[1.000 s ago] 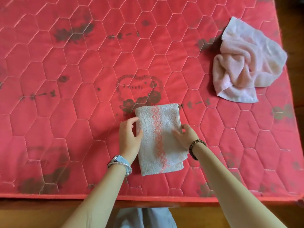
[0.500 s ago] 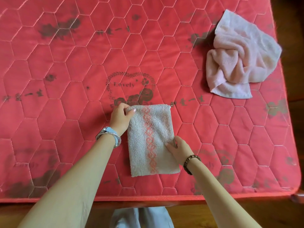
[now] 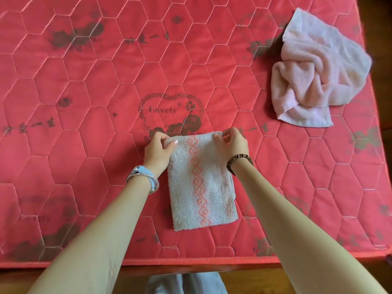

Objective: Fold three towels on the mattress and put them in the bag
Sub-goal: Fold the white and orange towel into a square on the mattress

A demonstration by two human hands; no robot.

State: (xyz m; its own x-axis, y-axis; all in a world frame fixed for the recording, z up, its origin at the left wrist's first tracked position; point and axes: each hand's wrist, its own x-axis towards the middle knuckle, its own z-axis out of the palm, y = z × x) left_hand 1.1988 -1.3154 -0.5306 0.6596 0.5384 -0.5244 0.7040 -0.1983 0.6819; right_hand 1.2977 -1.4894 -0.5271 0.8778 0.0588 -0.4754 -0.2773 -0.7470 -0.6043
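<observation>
Now meets the far right corner of the folded towel [image 3: 201,183] with the right hand [image 3: 232,143], up from its right edge, apparently pinching it though blurred; pinches the far left corner with the left hand [image 3: 158,149]. Lies flat near the front edge of the mattress [image 3: 84,124], long axis running away from the body, both grips on the far short end. Leaves the crumpled pink towel [image 3: 318,71] well apart, far right.

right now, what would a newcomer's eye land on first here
The red quilted mattress fills the view. Near its front middle, the left hand and right hand hold the far corners of a folded white towel. A crumpled pink towel lies far right.
</observation>
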